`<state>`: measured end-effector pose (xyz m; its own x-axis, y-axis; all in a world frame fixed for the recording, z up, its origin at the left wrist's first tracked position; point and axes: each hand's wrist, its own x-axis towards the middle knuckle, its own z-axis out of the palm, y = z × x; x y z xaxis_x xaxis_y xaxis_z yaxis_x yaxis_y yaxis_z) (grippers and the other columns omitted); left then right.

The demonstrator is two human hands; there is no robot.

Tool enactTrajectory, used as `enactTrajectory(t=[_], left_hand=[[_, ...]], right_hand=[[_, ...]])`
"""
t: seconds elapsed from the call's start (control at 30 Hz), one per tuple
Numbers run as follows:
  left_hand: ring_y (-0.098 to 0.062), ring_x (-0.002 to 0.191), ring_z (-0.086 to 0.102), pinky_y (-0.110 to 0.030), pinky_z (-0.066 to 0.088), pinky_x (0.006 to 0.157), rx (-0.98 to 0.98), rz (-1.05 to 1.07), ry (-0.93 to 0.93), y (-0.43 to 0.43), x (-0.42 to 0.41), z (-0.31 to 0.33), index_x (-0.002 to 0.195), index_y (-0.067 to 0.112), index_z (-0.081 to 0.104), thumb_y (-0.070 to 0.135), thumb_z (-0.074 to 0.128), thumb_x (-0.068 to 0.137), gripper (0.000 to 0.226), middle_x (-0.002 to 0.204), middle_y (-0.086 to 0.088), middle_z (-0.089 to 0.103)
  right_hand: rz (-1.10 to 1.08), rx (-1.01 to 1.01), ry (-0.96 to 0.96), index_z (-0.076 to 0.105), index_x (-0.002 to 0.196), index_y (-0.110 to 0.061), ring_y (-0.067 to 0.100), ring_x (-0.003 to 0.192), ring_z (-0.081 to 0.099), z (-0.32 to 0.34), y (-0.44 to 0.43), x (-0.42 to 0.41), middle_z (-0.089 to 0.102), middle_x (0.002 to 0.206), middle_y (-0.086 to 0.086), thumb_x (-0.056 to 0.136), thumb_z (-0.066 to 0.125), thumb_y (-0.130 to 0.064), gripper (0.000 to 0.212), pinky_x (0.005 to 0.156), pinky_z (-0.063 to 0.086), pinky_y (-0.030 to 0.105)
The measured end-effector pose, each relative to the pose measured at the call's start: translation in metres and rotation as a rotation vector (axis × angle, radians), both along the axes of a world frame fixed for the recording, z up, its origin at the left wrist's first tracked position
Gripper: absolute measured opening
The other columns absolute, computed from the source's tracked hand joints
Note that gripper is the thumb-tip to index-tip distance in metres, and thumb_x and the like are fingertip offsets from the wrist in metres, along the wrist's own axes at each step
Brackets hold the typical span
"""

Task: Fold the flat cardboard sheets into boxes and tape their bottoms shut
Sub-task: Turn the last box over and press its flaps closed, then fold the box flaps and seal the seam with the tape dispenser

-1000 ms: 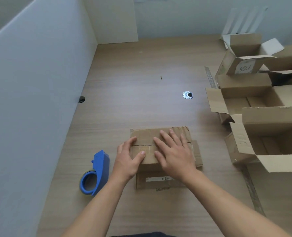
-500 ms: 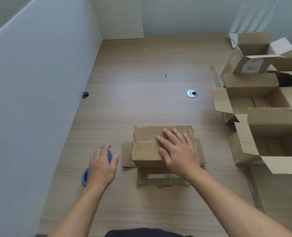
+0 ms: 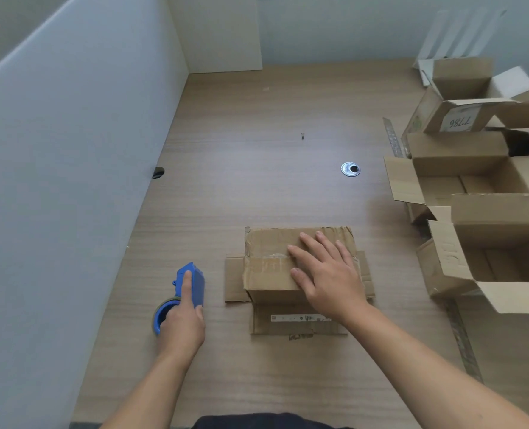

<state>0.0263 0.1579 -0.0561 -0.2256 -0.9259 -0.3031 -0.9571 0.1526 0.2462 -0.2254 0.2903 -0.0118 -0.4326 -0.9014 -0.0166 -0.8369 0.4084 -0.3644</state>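
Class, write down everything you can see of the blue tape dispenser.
The tape dispenser is blue, plastic by its look, with a flat body pointing away and a round hub nearest the person. It is left of the box, apart from it. The left hand grips it, forefinger along its top. Whether it rests on the table cannot be told.

Right hand (image 3: pixel 326 277) lies flat, fingers straight, pressing the closed flaps of an upturned cardboard box (image 3: pixel 272 267) on the wooden table (image 3: pixel 257 181). Left hand (image 3: pixel 182 323) grips a blue tape dispenser (image 3: pixel 192 284) just beside the box, index finger along its top. Open folded boxes (image 3: pixel 489 243) stand at the table's right edge
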Motion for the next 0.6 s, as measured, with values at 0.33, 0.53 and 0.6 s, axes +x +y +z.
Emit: enactTrajectory(t=[0.33, 0.53, 0.6], left_hand=[[-0.024, 0.069, 0.053, -0.036, 0.041, 0.067, -0.128, -0.010, 0.425, -0.022, -0.024, 0.063, 0.152, 0.053, 0.011, 0.025, 0.055, 0.093, 0.078, 0.091, -0.006, 0.061], [-0.026, 0.066, 0.054, -0.035, 0.046, 0.052, -0.421, -0.606, 0.463, -0.028, -0.040, 0.102, 0.150, 0.048, 0.023, 0.023, 0.058, 0.092, 0.072, 0.097, 0.002, 0.062], [-0.026, 0.055, 0.050, -0.032, 0.040, 0.042, -0.505, -0.834, 0.353, -0.032, -0.043, 0.101, 0.152, 0.050, 0.018, 0.029, 0.049, 0.090, 0.072, 0.081, 0.000, 0.057]], right_hand=[[0.006, 0.011, -0.039, 0.034, 0.147, -0.044, 0.008, 0.151, 0.005, -0.001, -0.002, -0.004, 0.021, 0.160, -0.020, 0.086, 0.012, -0.066, 0.069, 0.119, -0.008, 0.032], [-0.038, -0.130, -0.269, 0.035, 0.146, -0.045, 0.004, 0.148, 0.016, 0.007, -0.002, -0.007, 0.037, 0.153, -0.020, 0.089, 0.021, -0.066, 0.063, 0.119, -0.004, 0.028], [-0.062, -0.208, -0.386, 0.035, 0.146, -0.043, 0.000, 0.145, 0.024, 0.012, -0.001, -0.009, 0.041, 0.149, -0.021, 0.093, 0.034, -0.058, 0.056, 0.122, 0.003, 0.034]])
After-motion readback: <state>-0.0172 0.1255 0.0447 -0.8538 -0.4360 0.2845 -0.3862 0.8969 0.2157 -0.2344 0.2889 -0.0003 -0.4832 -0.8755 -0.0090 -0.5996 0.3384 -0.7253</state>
